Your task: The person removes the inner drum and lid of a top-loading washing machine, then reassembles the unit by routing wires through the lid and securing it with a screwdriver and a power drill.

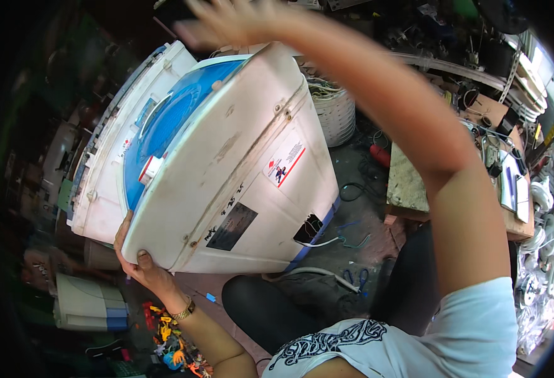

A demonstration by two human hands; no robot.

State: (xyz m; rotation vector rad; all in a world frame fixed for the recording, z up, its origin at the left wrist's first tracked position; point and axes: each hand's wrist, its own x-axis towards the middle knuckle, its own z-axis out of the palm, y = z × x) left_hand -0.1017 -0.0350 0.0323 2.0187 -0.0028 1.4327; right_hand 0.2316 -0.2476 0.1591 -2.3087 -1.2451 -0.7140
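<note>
A white washing machine (245,151) with a blue see-through lid (176,107) and a red-rimmed knob (149,169) stands in front of me, its body slanted in the view. My left hand (143,261) is closed on its near-left top corner, thumb on the side panel and fingers over the edge. High above the far corner, my right hand (233,26) is blurred by motion; its fingers look spread, with nothing seen in them. Loose wires (327,242) come out of a dark opening low on the machine's side.
Blue-handled pliers (356,280) and a pale hose (314,271) lie on the floor. A wooden workbench (409,183) with tools stands right. Behind the machine is a white perforated tub (336,116). Colourful toys (171,337) are piled lower left, near a white-and-blue casing (88,302).
</note>
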